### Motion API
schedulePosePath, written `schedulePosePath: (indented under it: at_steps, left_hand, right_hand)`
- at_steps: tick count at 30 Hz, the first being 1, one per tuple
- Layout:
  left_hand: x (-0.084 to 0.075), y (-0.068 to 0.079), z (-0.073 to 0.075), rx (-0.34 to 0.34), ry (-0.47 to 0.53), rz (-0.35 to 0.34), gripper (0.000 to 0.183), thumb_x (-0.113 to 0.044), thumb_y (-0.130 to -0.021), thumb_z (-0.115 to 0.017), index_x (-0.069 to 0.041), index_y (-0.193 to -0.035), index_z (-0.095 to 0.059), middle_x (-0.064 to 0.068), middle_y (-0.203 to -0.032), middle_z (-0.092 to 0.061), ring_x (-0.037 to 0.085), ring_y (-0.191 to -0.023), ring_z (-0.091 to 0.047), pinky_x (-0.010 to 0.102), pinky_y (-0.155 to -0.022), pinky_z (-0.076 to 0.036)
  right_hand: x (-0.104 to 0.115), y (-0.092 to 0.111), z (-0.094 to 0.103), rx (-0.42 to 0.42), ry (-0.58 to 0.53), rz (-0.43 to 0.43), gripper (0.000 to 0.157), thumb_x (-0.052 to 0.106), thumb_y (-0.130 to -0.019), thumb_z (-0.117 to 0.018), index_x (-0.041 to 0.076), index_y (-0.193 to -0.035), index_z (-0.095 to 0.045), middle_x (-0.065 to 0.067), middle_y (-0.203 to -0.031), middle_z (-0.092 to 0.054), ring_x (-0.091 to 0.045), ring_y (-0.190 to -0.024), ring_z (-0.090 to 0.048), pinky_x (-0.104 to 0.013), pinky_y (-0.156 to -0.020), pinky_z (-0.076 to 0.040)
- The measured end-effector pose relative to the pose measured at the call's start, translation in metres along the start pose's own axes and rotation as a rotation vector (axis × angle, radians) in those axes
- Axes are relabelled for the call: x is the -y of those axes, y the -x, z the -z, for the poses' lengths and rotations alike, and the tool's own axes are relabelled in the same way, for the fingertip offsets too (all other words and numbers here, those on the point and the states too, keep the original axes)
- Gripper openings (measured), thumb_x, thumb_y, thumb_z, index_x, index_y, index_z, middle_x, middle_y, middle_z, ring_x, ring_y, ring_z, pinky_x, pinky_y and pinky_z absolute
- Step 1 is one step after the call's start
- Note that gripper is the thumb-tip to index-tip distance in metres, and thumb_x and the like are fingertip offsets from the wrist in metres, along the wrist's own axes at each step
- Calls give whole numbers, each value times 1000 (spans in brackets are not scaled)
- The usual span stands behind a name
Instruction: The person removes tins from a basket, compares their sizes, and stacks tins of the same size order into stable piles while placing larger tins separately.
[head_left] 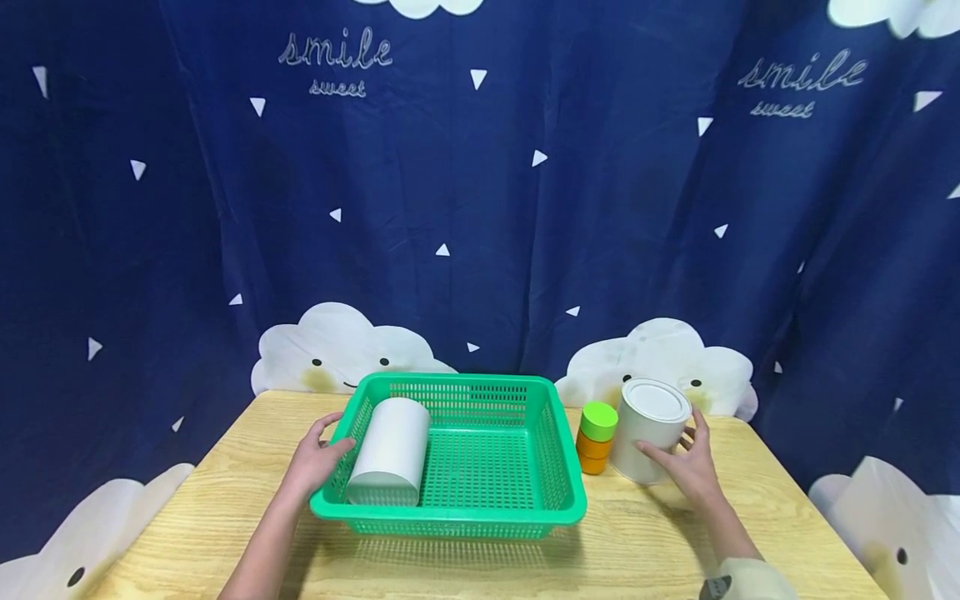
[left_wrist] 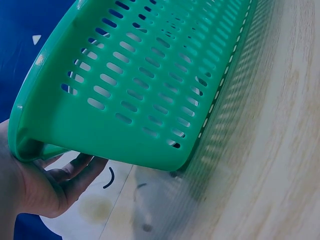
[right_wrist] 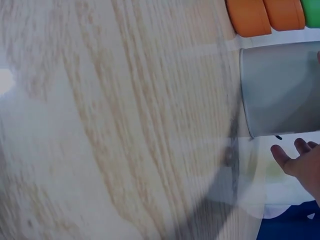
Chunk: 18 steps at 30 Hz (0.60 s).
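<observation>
At the basket's left side, my left hand (head_left: 313, 460) grips the rim of a green plastic basket (head_left: 450, 528), thumb over the edge. In the left wrist view its fingers (left_wrist: 82, 172) curl beneath the rim at the corner of the basket (left_wrist: 145, 100). A white cylinder (head_left: 392, 450) lies on its side in the basket's left part. My right hand (head_left: 693, 467) is spread around the right side of an upright white lidded can (head_left: 647, 433). The right wrist view shows a gap between its fingers (right_wrist: 282, 157) and the can (right_wrist: 280, 90).
An orange jar with a bright green lid (head_left: 597, 433) stands between the basket and the can, close to both. These things share a light wooden table (head_left: 637, 550). A dark blue curtain (head_left: 495, 208) with clouds and white triangles hangs behind the table's far edge.
</observation>
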<state>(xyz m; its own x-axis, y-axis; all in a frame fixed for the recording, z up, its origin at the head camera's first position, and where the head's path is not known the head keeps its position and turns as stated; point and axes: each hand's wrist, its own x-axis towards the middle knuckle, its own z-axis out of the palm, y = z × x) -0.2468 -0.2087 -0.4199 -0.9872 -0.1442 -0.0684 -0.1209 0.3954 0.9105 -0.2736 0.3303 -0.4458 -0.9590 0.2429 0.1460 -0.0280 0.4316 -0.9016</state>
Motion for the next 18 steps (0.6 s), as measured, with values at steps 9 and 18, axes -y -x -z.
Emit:
schedulePosePath:
  at_steps: [9, 18]
  left_hand:
    - [0, -1, 0, -3, -3, -9, 59, -22, -93, -51, -6, -144, -26, 35, -116, -53, 29, -84, -66, 41, -63, -57]
    - [1, -1, 0, -6, -5, -7, 59, -21, -93, -51, -6, -144, -26, 35, -116, -53, 29, -84, -65, 41, -63, -57]
  right_hand:
    - [16, 9, 15, -49, -38, 11, 105, 27, -81, -73, 19, -151, 4, -29, -150, -15, -47, -136, -23, -57, -104, -33]
    - [36, 14, 25, -183, 19, 91, 79, 26, -84, -69, 12, -148, -24, -19, -135, -39, -27, -116, -42, -1, -69, -37]
